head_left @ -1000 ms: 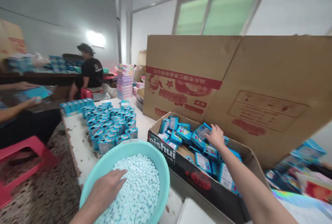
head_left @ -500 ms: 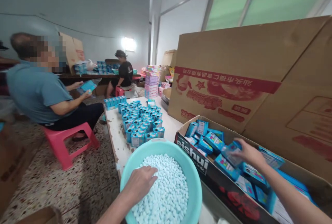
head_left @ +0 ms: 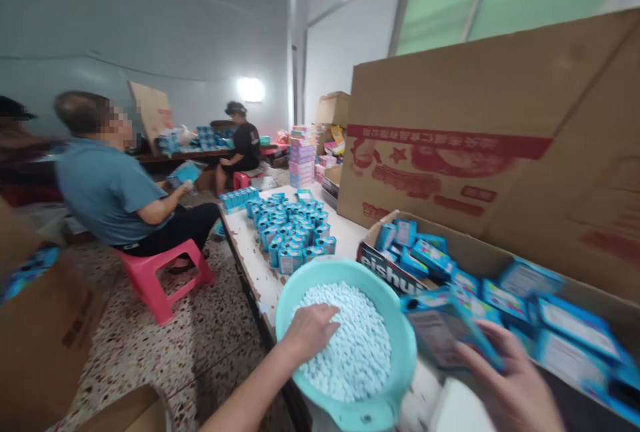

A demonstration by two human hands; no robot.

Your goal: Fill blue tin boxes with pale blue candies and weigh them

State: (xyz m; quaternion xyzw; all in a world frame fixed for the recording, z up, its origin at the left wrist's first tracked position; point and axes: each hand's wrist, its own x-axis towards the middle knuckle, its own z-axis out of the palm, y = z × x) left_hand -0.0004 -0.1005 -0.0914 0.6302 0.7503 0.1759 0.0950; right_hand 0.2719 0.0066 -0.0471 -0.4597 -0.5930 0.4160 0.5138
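My left hand (head_left: 310, 330) rests, fingers curled, in the pale blue candies (head_left: 353, 345) that fill a teal plastic basin (head_left: 345, 412). My right hand (head_left: 510, 382) grips a small blue carton (head_left: 447, 329), blurred by motion, close to the basin's right rim. Behind it a low cardboard tray (head_left: 383, 265) holds several of the same small blue cartons (head_left: 475, 285). On the white table (head_left: 250, 252) beyond the basin, several upright blue cartons (head_left: 293, 229) stand packed together.
A tall brown cardboard sheet (head_left: 450, 145) stands behind the tray. A person in a blue shirt (head_left: 107, 189) sits on a pink stool (head_left: 155, 272) to the left, holding a blue pack. Another person (head_left: 245, 145) sits further back. A brown box (head_left: 45, 332) stands at the left.
My right hand has lifted one small blue carton out of the tray and brought it toward the basin. The view has swung left. My left hand stays in the candies.
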